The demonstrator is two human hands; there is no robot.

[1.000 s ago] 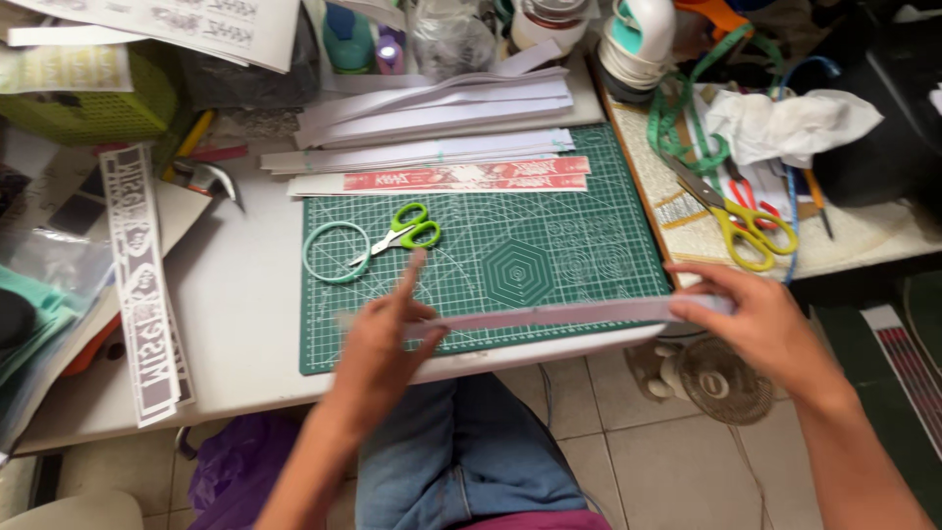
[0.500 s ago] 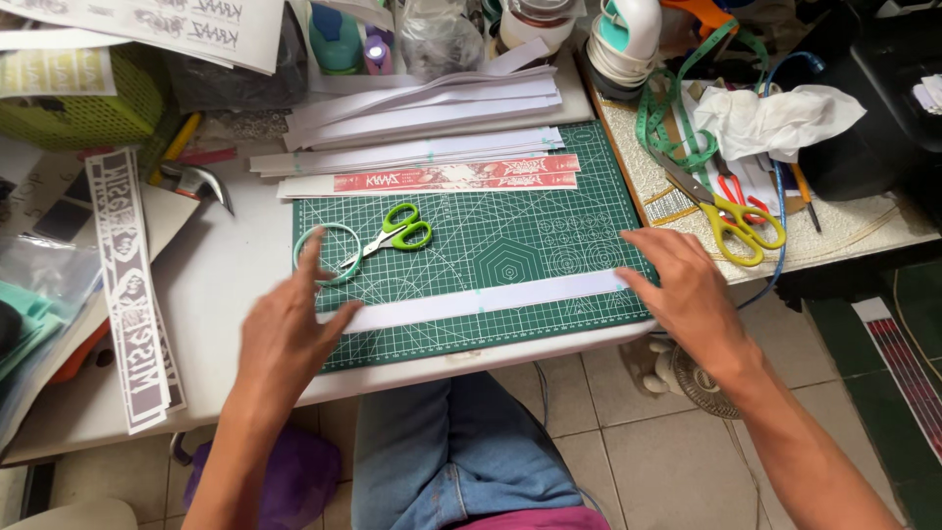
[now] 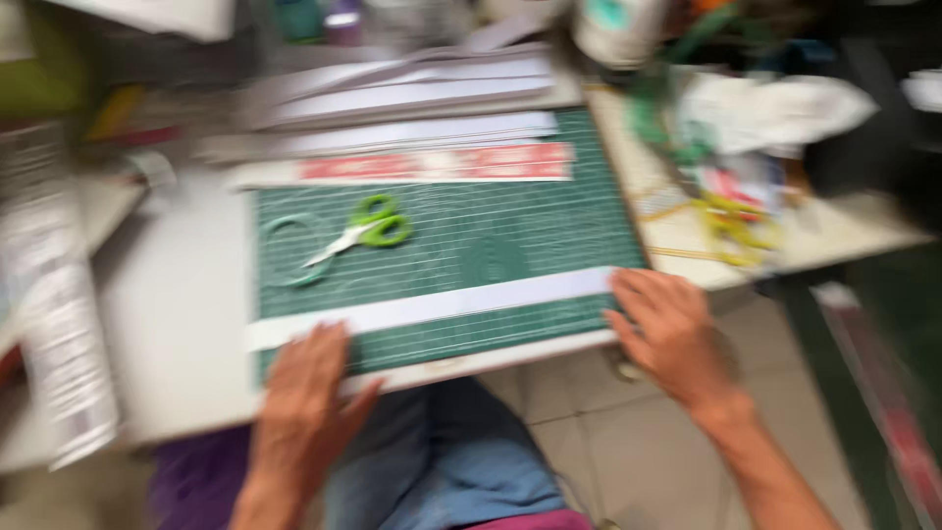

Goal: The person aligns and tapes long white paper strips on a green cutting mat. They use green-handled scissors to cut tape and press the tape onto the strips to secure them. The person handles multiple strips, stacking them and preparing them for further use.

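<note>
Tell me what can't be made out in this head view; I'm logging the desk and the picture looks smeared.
- Red strip: its markings are lost to motion blur.
- Yellow-handled tool on the side board: smeared, its kind is unclear.
- Container at the back: top cut off by the frame edge.
- White strip: both ends lie under the left hand and right hand.
- Green scissors: blades blurred.

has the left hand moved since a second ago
Yes. The left hand has slid from the middle of the green cutting mat toward its near left corner, onto the left end of the white paper strip.
</note>
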